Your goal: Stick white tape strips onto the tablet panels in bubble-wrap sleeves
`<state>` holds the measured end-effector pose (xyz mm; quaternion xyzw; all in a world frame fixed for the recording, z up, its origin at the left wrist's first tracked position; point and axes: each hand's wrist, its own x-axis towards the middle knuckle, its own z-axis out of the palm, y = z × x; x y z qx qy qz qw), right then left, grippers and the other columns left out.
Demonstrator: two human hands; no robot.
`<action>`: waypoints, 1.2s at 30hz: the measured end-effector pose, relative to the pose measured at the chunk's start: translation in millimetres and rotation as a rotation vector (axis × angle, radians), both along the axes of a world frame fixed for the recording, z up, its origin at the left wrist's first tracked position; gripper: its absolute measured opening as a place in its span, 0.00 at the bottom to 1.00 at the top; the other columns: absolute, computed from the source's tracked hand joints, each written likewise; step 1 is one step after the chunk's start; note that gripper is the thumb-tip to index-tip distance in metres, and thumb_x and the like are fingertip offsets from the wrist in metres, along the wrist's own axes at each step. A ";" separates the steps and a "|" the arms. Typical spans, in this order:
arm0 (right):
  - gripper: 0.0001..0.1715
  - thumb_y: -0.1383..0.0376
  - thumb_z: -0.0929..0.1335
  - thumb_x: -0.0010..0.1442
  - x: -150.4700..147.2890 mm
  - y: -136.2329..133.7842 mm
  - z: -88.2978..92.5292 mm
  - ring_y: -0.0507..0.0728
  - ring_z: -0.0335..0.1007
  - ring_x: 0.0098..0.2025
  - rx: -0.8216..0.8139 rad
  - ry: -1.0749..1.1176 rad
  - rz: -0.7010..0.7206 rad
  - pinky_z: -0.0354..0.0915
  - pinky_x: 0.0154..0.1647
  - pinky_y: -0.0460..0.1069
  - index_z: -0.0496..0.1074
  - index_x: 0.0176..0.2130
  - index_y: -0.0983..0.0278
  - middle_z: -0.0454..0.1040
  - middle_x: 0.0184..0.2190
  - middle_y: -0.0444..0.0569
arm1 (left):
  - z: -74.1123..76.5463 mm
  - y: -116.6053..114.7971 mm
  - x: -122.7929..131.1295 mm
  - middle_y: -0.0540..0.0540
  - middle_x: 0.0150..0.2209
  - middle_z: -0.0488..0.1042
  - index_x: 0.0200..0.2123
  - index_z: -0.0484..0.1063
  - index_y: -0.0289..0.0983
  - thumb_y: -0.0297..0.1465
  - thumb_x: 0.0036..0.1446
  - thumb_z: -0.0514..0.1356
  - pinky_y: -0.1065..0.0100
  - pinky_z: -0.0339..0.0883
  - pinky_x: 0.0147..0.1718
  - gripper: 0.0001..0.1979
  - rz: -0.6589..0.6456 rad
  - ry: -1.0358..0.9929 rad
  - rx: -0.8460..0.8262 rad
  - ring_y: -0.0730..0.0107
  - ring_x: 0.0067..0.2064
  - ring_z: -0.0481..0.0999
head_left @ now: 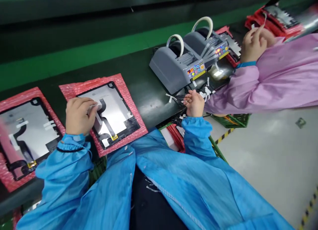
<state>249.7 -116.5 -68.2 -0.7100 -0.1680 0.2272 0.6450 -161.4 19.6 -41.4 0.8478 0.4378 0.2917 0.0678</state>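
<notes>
My left hand [80, 116] is over the left half of a flat screen panel [116, 102]. Thumb and fingers pinch a translucent white strip of tape [95, 105] close to the panel's dark ribbon cable [107, 122]. The panel has a silver back, a black border and a yellow patch at its lower edge, and lies on pink bubble wrap [134, 114]. Near the bench's front edge, my right hand [195, 103] is loosely open with curled fingers, nothing plain in them. Black cables and white tape scraps [206, 91] are just beside it.
Another panel [37, 127] on pink wrap lies at left. Two grey tape dispensers [171, 69] with lit displays stand behind my right hand. A co-worker's hand [254, 44] is at right, by red-wrapped panels [278, 23]. A green crate [217, 150] is below the bench.
</notes>
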 end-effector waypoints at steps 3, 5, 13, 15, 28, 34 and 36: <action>0.34 0.32 0.63 0.56 18.6 8.6 0.0 0.51 0.67 0.26 -0.005 -0.015 -0.009 0.61 0.23 0.46 0.64 0.34 0.59 0.66 0.25 0.43 | 2.3 -1.7 -4.6 0.43 0.41 0.82 0.32 0.72 0.44 0.44 0.64 0.53 0.45 0.68 0.53 0.14 0.030 0.005 -0.028 0.50 0.46 0.77; 0.31 0.34 0.64 0.56 23.1 12.9 2.5 0.53 0.67 0.28 -0.022 -0.045 -0.009 0.62 0.25 0.48 0.63 0.33 0.57 0.68 0.27 0.46 | 3.7 -1.3 -7.4 0.42 0.41 0.82 0.32 0.72 0.44 0.44 0.64 0.53 0.45 0.68 0.54 0.14 0.046 -0.001 -0.046 0.51 0.47 0.76; 0.26 0.40 0.74 0.43 -30.5 7.1 43.3 0.56 0.58 0.24 0.146 -0.388 -0.197 0.54 0.26 0.54 0.64 0.25 0.53 0.64 0.23 0.47 | 5.7 4.8 -16.7 0.43 0.46 0.82 0.36 0.79 0.45 0.42 0.61 0.56 0.42 0.60 0.61 0.13 -0.053 0.078 -0.246 0.49 0.54 0.73; 0.22 0.43 0.74 0.51 -65.3 11.5 52.0 0.56 0.59 0.24 0.114 -0.396 0.062 0.57 0.27 0.55 0.66 0.27 0.52 0.67 0.24 0.48 | 1.4 7.8 -18.6 0.44 0.49 0.82 0.40 0.81 0.46 0.40 0.61 0.56 0.42 0.57 0.64 0.13 -0.129 0.104 -0.335 0.49 0.59 0.70; 0.07 0.66 0.70 0.61 -217.5 137.0 8.6 0.58 0.67 0.43 -0.214 -0.691 1.022 0.64 0.54 0.58 0.73 0.30 0.63 0.68 0.33 0.48 | -17.0 6.9 -19.0 0.45 0.62 0.73 0.49 0.79 0.48 0.51 0.54 0.67 0.36 0.31 0.71 0.23 -0.272 0.067 -0.466 0.44 0.70 0.58; 0.07 0.67 0.69 0.61 -226.2 132.3 6.4 0.60 0.67 0.45 -0.288 -0.791 1.000 0.63 0.58 0.61 0.73 0.30 0.63 0.68 0.35 0.51 | -22.3 7.9 -20.6 0.45 0.64 0.71 0.50 0.80 0.48 0.50 0.55 0.68 0.36 0.30 0.72 0.22 -0.301 0.019 -0.466 0.43 0.70 0.58; 0.07 0.68 0.69 0.61 -227.2 132.5 8.6 0.61 0.68 0.46 -0.333 -0.813 0.990 0.62 0.59 0.62 0.73 0.30 0.64 0.70 0.36 0.52 | -26.2 8.8 -22.4 0.47 0.66 0.70 0.51 0.79 0.49 0.48 0.58 0.67 0.35 0.30 0.71 0.20 -0.334 0.063 -0.417 0.44 0.71 0.57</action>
